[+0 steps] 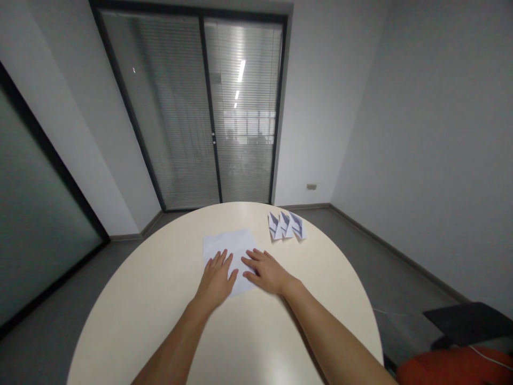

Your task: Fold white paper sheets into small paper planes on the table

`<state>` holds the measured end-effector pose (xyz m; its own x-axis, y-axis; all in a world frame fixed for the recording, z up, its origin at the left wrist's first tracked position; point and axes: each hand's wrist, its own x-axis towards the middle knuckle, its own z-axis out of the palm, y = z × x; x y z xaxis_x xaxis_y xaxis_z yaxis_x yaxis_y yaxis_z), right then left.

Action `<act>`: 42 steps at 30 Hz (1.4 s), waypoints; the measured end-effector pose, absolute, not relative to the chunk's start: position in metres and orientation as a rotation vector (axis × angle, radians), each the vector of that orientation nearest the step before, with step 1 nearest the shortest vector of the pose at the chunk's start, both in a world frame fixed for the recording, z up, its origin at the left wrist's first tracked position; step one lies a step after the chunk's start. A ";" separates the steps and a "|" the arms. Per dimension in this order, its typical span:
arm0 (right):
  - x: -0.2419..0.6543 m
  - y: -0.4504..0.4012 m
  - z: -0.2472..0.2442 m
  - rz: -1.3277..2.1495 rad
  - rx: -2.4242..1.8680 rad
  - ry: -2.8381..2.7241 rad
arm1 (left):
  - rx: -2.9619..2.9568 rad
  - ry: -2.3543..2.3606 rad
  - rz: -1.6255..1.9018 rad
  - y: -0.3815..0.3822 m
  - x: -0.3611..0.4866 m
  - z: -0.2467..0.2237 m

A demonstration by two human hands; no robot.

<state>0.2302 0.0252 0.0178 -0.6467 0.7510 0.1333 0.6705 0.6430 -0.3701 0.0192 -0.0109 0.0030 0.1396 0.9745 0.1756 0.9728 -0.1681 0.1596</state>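
A white sheet of paper [227, 240] lies flat on the round table [152, 299], turned a little askew. My left hand [217, 279] rests palm down on its left part, fingers stretched and slightly apart. On the sheet's right side lies my right hand [266, 270], also flat, its fingers pointing left. Both hands cover parts of the paper, so its lower left and right edges are partly hidden. Three folded white paper pieces [286, 226] stand in a row beyond my right hand, close to the table's far right edge.
At the right, below the table's edge, a red chair seat [452, 368] shows with a dark flat object [471, 322] and a thin white cable by it. Glass doors with blinds [244, 160] stand behind the table.
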 end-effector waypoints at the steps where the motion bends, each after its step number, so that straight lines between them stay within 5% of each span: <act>1: 0.231 0.026 0.017 0.406 -1.173 -2.580 | 2.385 1.976 0.376 -0.012 0.020 0.004; 20: 0.233 0.027 0.022 0.410 -0.819 -2.654 | 2.345 2.187 0.365 -0.004 0.013 0.000; 42: 0.234 0.030 0.026 0.483 -0.898 -2.510 | 2.198 1.544 0.445 -0.018 0.004 0.021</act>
